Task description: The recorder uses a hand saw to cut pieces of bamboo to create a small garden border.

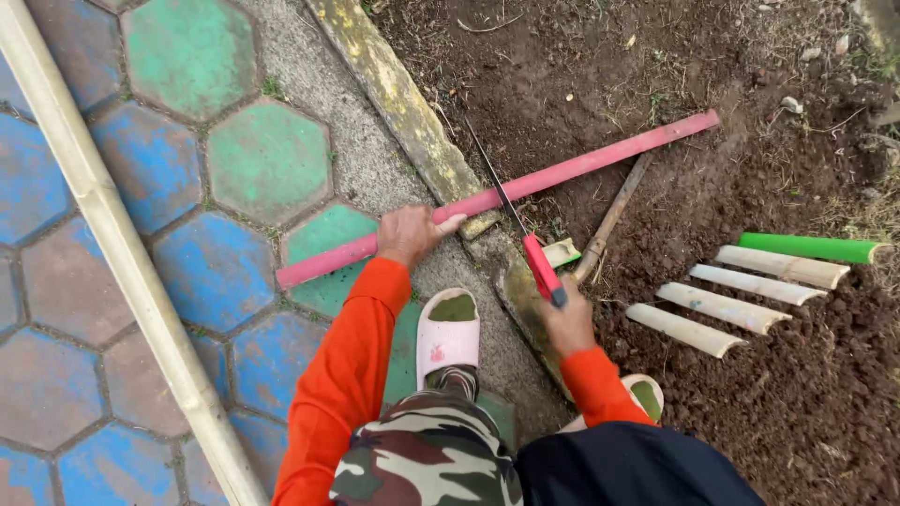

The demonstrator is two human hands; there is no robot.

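While the left hand [408,234] fingers press closed on a pink strip [497,197] across the curb [403,103], the right hand [565,319] grips a red-handled saw [525,239]. Cut pale strips [722,305] lie near on soil

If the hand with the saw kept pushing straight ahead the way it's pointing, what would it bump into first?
Probably the red pole. The right hand points the saw up and away, and its blade already crosses that pole where it lies over the concrete curb. Depth is hard to judge.

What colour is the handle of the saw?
Red. The saw handle sits in the right hand, clearest in the head view.
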